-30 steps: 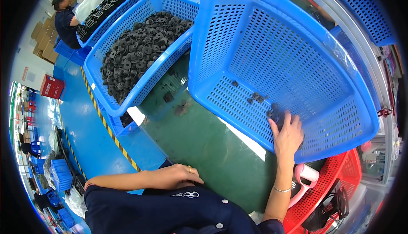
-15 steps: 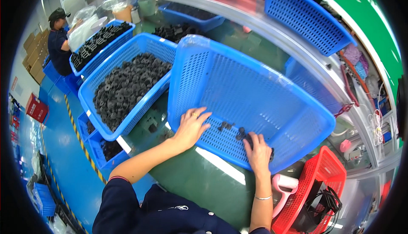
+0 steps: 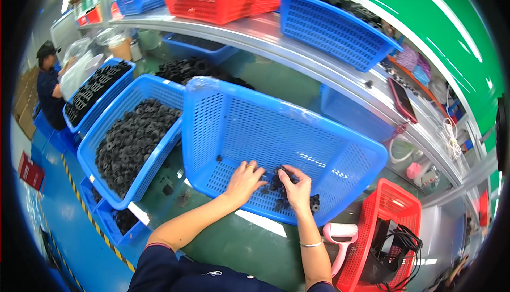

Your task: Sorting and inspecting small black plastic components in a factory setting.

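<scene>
Both of my hands reach into a large blue perforated basket [image 3: 255,114] tilted toward me. Inside, my right hand [image 3: 298,190] has its thumb and fingers closed on small black parts [image 3: 277,183], dark and knobby. My left hand [image 3: 244,183] is just left of that cluster, over the basket floor, with fingers apart and nothing visible in it. One more black part [image 3: 314,203] lies right of my right hand, and a lone black piece [image 3: 219,158] sits near the basket's left wall.
A blue basket [image 3: 90,151] heaped with round black parts stands at left. A red basket [image 3: 366,228] with black cables and a pink-handled lint roller [image 3: 340,233] are at right. A metal shelf [image 3: 255,34] holding baskets crosses behind. A person [image 3: 49,87] works at far left.
My right hand has moved left along the basket floor and closed on black parts. My left hand is now nearer to it. The whole view has shifted.
</scene>
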Motion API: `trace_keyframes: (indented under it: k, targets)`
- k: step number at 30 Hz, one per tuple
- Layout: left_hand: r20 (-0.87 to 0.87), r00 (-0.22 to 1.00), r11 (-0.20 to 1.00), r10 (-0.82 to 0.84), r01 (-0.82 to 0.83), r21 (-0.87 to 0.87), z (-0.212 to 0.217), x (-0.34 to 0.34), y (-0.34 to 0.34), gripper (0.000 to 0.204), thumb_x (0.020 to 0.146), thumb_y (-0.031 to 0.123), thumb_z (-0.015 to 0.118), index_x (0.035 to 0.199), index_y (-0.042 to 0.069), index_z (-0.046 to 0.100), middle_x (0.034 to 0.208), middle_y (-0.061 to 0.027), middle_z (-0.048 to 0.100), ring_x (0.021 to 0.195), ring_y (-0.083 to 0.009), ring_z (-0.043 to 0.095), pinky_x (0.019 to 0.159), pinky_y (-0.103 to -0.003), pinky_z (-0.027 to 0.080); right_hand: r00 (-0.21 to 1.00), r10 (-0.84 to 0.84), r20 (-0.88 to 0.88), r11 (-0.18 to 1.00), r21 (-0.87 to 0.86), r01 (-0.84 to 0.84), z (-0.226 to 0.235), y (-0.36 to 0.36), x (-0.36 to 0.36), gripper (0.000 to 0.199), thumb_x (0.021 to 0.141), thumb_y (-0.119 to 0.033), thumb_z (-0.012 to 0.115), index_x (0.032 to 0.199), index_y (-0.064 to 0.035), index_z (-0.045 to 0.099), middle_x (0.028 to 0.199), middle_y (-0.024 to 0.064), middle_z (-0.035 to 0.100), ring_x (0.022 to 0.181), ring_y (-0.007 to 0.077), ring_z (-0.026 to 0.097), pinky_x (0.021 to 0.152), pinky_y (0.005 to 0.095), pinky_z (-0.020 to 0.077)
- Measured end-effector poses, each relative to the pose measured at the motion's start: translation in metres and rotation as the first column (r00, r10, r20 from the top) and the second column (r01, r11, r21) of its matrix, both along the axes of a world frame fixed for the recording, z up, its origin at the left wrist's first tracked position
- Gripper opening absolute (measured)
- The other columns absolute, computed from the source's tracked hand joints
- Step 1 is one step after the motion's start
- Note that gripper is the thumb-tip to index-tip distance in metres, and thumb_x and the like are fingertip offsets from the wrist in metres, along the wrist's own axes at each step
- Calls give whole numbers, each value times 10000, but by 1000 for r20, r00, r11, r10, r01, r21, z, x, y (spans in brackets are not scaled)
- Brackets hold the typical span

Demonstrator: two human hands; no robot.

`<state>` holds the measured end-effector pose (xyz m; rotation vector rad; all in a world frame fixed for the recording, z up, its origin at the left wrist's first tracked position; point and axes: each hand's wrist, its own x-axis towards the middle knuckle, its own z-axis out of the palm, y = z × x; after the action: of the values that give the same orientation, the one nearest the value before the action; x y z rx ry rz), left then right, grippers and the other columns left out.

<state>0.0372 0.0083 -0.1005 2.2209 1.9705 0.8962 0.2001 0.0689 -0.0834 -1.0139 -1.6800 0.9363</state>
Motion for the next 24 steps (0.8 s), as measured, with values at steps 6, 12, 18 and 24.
trace_keyframes:
  k: [6,12,18,24]
  targets:
    - [-28,998,997,-53,54,62,1,-12,9,225,756,169,694,850,34,540,881,-126,531,873,-325,548,717,-429,482,620,-248,-744,595,-622,-509,19,1,10,276,871,-246,606,1062,-47,586,885,87,620,619,143,548,414,229,365]
    - [208,973,994,-104,95,51,14,-21,12,177,745,77,695,831,9,556,739,-140,558,700,-334,570,653,-411,491,203,-432,-879,461,-408,-788,17,0,16,370,880,-267,508,1181,-54,536,1216,172,555,1054,310,581,664,358,567]
    - [959,224,947,175,230,-226,14,-16,13,161,856,64,614,995,-12,584,888,-79,635,800,-156,618,707,-288,532,-17,-517,-856,488,-278,-827,23,-7,10,451,878,-195,462,1298,-33,429,1398,210,388,1337,351,321,1068,525,318]
    - [630,-634,858,449,502,-105,28,7,2,342,876,148,556,1184,1,521,1133,-141,526,1080,-264,524,952,-421,452,26,-353,-935,559,-234,-796,27,-9,9,478,876,-182,445,1322,-13,407,1419,219,355,1365,325,274,1116,533,223]
